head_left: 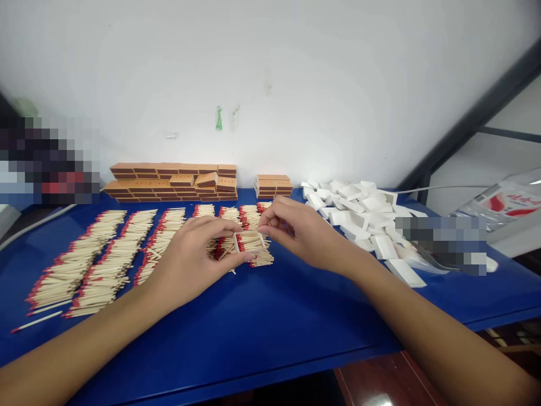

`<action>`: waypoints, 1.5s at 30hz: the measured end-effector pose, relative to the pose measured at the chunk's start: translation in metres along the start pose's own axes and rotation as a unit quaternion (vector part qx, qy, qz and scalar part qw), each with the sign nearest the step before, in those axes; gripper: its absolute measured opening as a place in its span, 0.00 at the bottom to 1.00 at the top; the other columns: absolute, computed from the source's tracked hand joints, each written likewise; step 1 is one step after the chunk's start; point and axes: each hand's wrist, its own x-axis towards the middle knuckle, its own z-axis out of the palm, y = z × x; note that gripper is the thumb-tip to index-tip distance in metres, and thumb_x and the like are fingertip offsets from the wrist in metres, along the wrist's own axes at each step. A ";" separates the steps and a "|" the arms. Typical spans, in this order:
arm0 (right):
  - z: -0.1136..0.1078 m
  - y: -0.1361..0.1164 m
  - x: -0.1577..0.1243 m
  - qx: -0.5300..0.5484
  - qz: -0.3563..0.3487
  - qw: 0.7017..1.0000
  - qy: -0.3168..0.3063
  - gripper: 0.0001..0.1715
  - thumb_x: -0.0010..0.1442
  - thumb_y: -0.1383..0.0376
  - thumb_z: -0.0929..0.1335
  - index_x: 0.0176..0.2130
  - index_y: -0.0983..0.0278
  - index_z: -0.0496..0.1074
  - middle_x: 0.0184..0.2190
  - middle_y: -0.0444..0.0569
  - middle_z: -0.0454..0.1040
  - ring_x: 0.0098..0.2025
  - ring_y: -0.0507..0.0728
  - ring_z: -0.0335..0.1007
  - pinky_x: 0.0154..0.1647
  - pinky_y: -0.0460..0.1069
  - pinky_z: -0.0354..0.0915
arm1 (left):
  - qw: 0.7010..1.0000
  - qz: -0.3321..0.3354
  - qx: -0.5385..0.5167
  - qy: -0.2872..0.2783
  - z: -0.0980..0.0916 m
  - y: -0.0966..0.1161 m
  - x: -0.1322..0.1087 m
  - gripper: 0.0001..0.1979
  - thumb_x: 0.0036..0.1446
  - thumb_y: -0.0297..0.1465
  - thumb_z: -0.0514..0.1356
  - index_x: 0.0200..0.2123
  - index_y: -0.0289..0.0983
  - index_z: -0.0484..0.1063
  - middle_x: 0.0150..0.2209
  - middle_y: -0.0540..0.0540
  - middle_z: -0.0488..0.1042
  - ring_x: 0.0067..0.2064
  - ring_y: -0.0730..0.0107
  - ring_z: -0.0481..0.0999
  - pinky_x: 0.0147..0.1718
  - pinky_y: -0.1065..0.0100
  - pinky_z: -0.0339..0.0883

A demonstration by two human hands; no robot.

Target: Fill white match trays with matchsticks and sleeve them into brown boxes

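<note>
My left hand [198, 248] is closed around a small white matchbox tray [235, 243], thumb along its near side and fingers along the far side. Matches [250, 242] lie in the tray, their red heads to the left. At the tray's right end my right hand [291, 228] is pinched, thumb against index finger; what lies between the fingertips is too small to make out. Beneath and behind the tray are more loose matches [262, 260], partly hidden by my hands. Long rows of red-headed matches [101, 276] spread to the left of my left hand.
Closed orange matchboxes [169, 186] are stacked along the wall, with a smaller stack [273, 185] beside them. White empty trays [359, 208] lie heaped at the right on the blue table [262, 338]. A clear plastic bottle [502, 197] with a red label is at far right.
</note>
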 end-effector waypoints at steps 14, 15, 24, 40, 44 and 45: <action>-0.006 0.002 0.001 -0.026 0.036 0.999 0.006 0.04 0.71 0.65 0.66 0.41 0.61 0.71 0.38 0.47 0.74 0.38 0.54 0.68 0.38 0.50 0.62 | 1.000 -0.001 0.005 -0.002 -0.001 -0.004 0.000 0.19 0.59 0.48 0.70 0.46 0.42 0.77 0.44 0.51 0.83 0.44 0.63 0.81 0.48 0.61 0.70; -0.006 0.002 0.001 -0.026 0.038 0.999 0.005 0.04 0.71 0.65 0.66 0.42 0.61 0.71 0.39 0.47 0.74 0.38 0.54 0.69 0.38 0.50 0.62 | 1.000 0.001 0.006 -0.001 -0.001 -0.005 0.000 0.19 0.59 0.48 0.69 0.46 0.42 0.77 0.44 0.51 0.83 0.44 0.63 0.81 0.48 0.61 0.70; -0.002 -0.006 0.000 -0.032 -0.003 0.999 0.001 0.03 0.71 0.66 0.67 0.41 0.62 0.70 0.36 0.45 0.72 0.37 0.53 0.66 0.37 0.49 0.61 | 1.000 0.005 -0.005 -0.008 -0.002 -0.003 0.000 0.18 0.59 0.46 0.70 0.47 0.42 0.77 0.44 0.49 0.83 0.44 0.61 0.81 0.47 0.61 0.70; -0.009 0.011 0.001 -0.080 0.029 0.996 0.016 0.05 0.69 0.66 0.67 0.40 0.62 0.73 0.36 0.47 0.73 0.37 0.55 0.68 0.37 0.50 0.61 | 1.000 0.002 0.001 -0.012 -0.001 -0.002 0.001 0.18 0.60 0.48 0.68 0.44 0.42 0.77 0.42 0.49 0.82 0.41 0.61 0.81 0.44 0.61 0.70; -0.020 0.035 0.001 -0.157 0.097 0.982 -0.027 0.05 0.67 0.67 0.68 0.37 0.63 0.74 0.37 0.50 0.75 0.36 0.56 0.68 0.36 0.51 0.59 | 1.000 -0.008 0.007 0.001 -0.001 -0.003 0.003 0.20 0.58 0.50 0.69 0.45 0.42 0.78 0.43 0.49 0.83 0.43 0.60 0.81 0.46 0.60 0.71; -0.021 0.040 0.001 -0.166 0.108 0.979 -0.047 0.05 0.66 0.67 0.68 0.36 0.63 0.74 0.36 0.50 0.75 0.36 0.56 0.68 0.36 0.51 0.59 | 1.000 -0.010 0.007 0.003 -0.002 -0.003 0.003 0.19 0.58 0.49 0.69 0.45 0.43 0.78 0.43 0.49 0.83 0.44 0.59 0.81 0.47 0.60 0.71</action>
